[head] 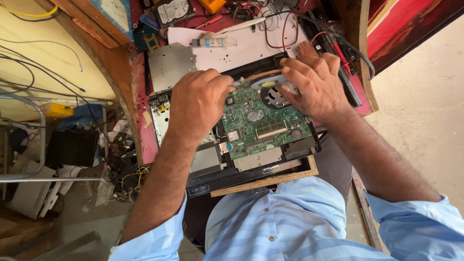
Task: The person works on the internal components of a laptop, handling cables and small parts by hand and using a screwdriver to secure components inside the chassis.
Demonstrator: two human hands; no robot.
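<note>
An opened laptop (251,145) lies on a wooden board on the person's lap, its green circuit board (256,121) bare. The left hand (198,104) is closed around a slim tool (238,83) at the board's top edge. The right hand (314,84) presses curled fingers on the fan (273,94). Beyond lie a white sheet (251,48) and a small tube (212,42).

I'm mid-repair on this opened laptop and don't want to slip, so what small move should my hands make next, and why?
Probably steady the round grey cooling fan with the right hand while the left hand eases its thin metal tool tip at the fan's edge. Both hands already meet there above the green motherboard, so a slip could scratch it.
</note>
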